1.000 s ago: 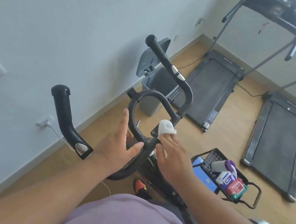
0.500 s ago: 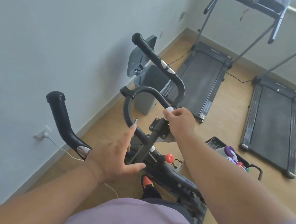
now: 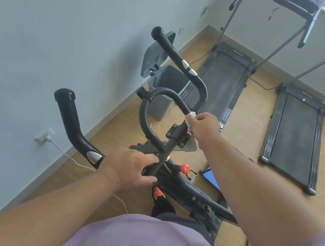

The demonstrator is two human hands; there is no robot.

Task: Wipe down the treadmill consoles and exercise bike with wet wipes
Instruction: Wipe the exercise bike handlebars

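Note:
The black exercise bike handlebar (image 3: 144, 113) fills the middle of the head view, with two long grips, each with a silver sensor, reaching up and left. My right hand (image 3: 204, 128) holds a crumpled white wet wipe (image 3: 190, 118) against the right side of the inner loop, where it meets the stem. My left hand (image 3: 135, 167) grips the lower stem of the bar, fingers and thumb round it, near a red knob (image 3: 185, 167). Two treadmills (image 3: 220, 77) (image 3: 294, 136) lie on the floor behind; one console (image 3: 290, 4) shows at the top edge.
A grey bin (image 3: 163, 93) stands by the wall behind the handlebar. The bike's tablet holder (image 3: 154, 60) sticks out above it. A white cable (image 3: 69, 158) runs from a wall socket across the wooden floor. A blue item (image 3: 211, 177) lies under my right forearm.
My left hand dropped from hovering open beside the loop and closed round the lower stem. My right hand with the wipe stays at the right side of the loop, shifted slightly.

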